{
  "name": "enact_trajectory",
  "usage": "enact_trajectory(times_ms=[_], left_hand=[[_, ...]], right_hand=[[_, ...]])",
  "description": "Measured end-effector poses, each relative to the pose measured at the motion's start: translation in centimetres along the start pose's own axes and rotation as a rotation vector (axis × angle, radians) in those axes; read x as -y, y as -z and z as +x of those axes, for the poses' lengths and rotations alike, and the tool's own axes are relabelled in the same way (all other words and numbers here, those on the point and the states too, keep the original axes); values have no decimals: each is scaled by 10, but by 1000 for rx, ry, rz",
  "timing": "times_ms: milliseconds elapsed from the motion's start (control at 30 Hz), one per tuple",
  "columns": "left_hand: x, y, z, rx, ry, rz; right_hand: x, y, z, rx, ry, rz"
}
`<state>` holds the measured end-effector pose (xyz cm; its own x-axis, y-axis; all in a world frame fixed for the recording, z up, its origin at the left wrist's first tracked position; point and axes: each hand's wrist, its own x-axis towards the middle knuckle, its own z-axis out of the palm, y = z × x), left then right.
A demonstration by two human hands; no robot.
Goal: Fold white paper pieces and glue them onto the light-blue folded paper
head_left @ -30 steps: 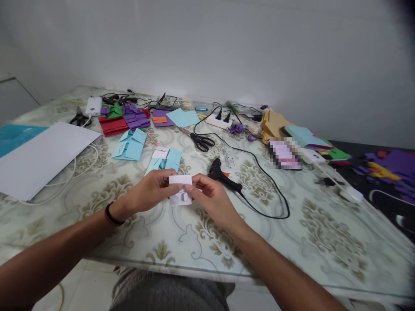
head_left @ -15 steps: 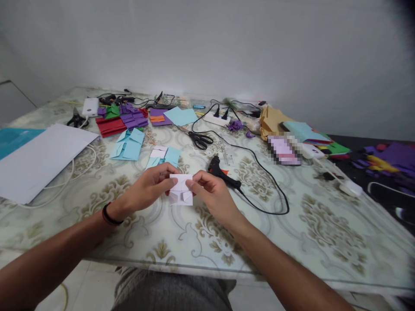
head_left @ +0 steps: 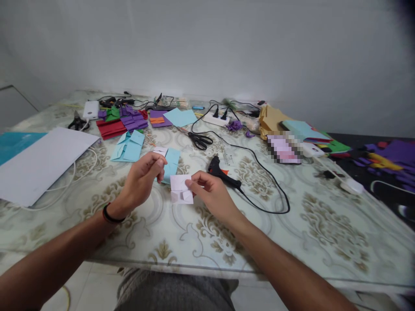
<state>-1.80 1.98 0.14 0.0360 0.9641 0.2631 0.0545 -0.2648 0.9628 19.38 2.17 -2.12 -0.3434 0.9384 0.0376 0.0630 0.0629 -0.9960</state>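
Note:
My right hand pinches a small folded white paper at its right edge, thumb on top. The paper has a crease across its middle and small folded flaps on its lower half. To its left my left hand is apart from the paper, its fingers curled in and the thumb against them, with nothing seen in it. Just behind that hand lies a folded light blue paper with a white folded piece on it, partly hidden by the hand. Right of my right hand lies a black glue gun.
Black scissors and a white power strip lie farther back. At left are a folded light blue paper, red folded paper and a large white sheet. A phone lies right; the glue gun's cord loops nearby.
My left hand has let go of the folded white paper and moved left and slightly up, its fingers curling. My right hand still holds the paper in nearly the same place.

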Motion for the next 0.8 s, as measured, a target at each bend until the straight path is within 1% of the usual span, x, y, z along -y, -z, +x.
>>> enact_trajectory(times_ms=[133,333,467,600,700,800], left_hand=[[-1,2,-2,-33,18,-169],[0,1,-2,-20,21,-194],[0,0,0,-8,23,-174],[-1,-3,0,-1,15,-142],[-1,-4,-1,1,15,-62],[1,-3,-2,24,2,90]], right_hand=[[-1,1,1,-13,4,10],[0,5,3,-62,13,45],[5,13,4,-148,36,105],[9,19,5,-237,54,210],[10,19,5,-231,42,281],[8,15,5,-182,13,317]])
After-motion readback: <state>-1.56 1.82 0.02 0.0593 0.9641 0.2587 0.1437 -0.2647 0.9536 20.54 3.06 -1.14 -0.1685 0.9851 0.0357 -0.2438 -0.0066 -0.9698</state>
